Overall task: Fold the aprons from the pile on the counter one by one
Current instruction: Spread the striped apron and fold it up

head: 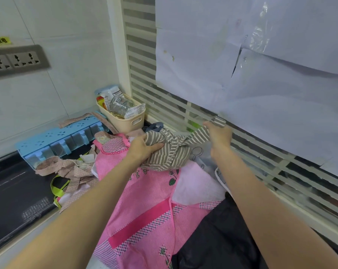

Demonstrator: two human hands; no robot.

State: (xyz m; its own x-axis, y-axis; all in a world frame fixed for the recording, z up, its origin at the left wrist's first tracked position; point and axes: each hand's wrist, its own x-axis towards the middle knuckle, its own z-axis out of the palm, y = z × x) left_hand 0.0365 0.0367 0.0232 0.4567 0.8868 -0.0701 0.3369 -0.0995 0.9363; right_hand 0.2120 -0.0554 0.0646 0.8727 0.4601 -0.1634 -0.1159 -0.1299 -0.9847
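A pile of aprons lies on the counter. On top of it is a bunched grey-and-white striped apron. My left hand grips its crumpled body, while my right hand pinches one of its straps and holds it stretched up to the right. Under it spreads a pink patterned apron. A dark apron lies at the front right, with white cloth between them. A beige dotted apron with green straps is heaped at the left.
A blue rack of small containers stands against the tiled wall. A cream basket with a glass jar and packets sits in the corner. A black cooktop lies at the left. A slatted window with taped paper sheets runs along the right.
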